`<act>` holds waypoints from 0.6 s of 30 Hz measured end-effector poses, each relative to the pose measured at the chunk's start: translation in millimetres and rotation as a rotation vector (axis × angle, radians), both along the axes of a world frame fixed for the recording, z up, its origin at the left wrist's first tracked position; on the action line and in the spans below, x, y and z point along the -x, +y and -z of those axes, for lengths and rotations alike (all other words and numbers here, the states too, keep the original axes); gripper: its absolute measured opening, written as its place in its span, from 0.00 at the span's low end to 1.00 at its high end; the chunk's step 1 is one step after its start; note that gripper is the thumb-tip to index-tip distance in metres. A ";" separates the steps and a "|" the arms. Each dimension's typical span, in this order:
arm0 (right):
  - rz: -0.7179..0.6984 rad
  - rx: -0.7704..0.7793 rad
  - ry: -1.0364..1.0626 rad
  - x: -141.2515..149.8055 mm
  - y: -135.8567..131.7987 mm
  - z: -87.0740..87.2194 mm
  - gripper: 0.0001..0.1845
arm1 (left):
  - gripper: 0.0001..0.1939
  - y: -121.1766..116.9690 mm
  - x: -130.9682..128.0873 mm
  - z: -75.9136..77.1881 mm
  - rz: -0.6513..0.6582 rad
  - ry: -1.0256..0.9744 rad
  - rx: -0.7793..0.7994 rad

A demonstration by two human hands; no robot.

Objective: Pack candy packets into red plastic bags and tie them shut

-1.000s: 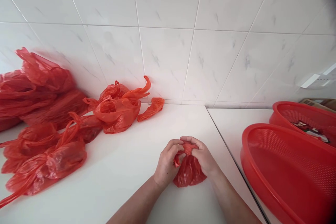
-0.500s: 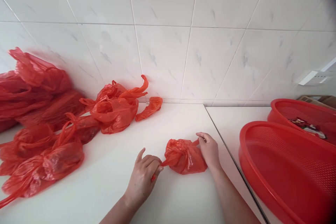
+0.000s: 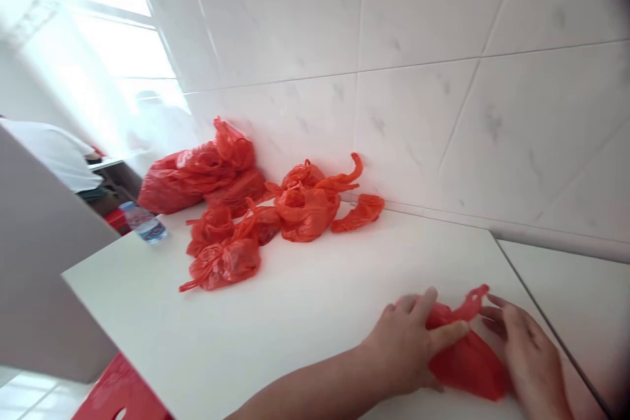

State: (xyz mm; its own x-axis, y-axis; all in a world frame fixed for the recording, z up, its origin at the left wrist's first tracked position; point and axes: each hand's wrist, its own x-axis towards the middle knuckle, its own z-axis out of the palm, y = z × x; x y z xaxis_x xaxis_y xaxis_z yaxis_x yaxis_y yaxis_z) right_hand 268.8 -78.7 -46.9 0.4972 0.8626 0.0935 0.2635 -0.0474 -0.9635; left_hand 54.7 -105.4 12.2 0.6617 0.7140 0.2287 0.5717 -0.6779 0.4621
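Note:
A tied red plastic bag [image 3: 470, 367] sits on the white tabletop at the lower right, one knotted end sticking up. My left hand [image 3: 406, 344] grips its left side, thumb lying across the front. On the right, my right hand [image 3: 531, 351] is beside the bag with its fingers loosely apart, fingertips close to the upright end. Motion smears both hands a little, and whatever the bag contains is hidden.
Several tied red bags [image 3: 308, 213] lie by the tiled wall, with a bigger red heap [image 3: 197, 174] behind. A water bottle [image 3: 145, 223] lies near the table's [image 3: 295, 315] far left edge. A person in white [image 3: 49, 154] is beyond a grey panel [image 3: 44, 262].
The view has swung left, bringing the window, bottle and person into sight; the red baskets have left it. My left hand has moved from the bag's end onto its body; my right hand has loosened.

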 end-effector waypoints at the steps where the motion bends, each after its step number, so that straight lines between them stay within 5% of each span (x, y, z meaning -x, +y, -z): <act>1: -0.003 0.017 0.027 -0.2 -0.9 -1.2 0.27 | 0.39 0.6 6.1 5.1 -0.031 0.021 0.015; 5: -0.007 0.095 -0.012 5.3 -5.9 -12.8 0.24 | 0.21 -7.1 61.6 4.1 -0.248 -0.139 0.051; 9: -0.035 0.153 -0.125 10.0 -4.5 -17.6 0.22 | 0.20 -15.1 144.9 -16.7 -0.536 -0.269 -0.015; 12: -0.044 0.168 -0.149 8.9 -0.4 -12.7 0.22 | 0.23 -20.2 196.7 -31.8 -0.815 -0.119 -0.201; 15: -0.041 0.160 -0.143 6.8 2.8 -6.5 0.23 | 0.25 -24.1 216.7 -40.2 -1.045 0.064 -0.381; 18: -0.045 0.181 -0.163 5.7 4.9 -3.6 0.24 | 0.24 -17.0 201.6 -40.1 -0.975 0.029 -0.402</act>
